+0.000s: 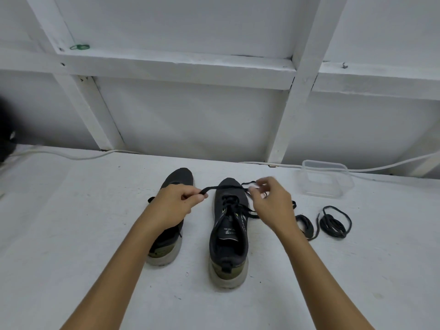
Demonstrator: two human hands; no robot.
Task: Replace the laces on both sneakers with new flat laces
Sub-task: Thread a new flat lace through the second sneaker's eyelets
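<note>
Two black sneakers with olive heels and grey soles stand side by side on the white surface, toes pointing away. The left sneaker (176, 181) is partly hidden under my left arm. The right sneaker (229, 236) has a black flat lace (220, 187) running through its eyelets. My left hand (177, 202) pinches one end of that lace above the gap between the shoes. My right hand (271, 201) pinches the other end over the right shoe's toe, slightly blurred. Two coiled black laces (335, 222) lie to the right of the shoes.
A clear plastic container (325, 178) sits at the back right near the wall. A white cable (71, 155) runs along the foot of the white framed wall. A dark object (6, 132) shows at the far left edge.
</note>
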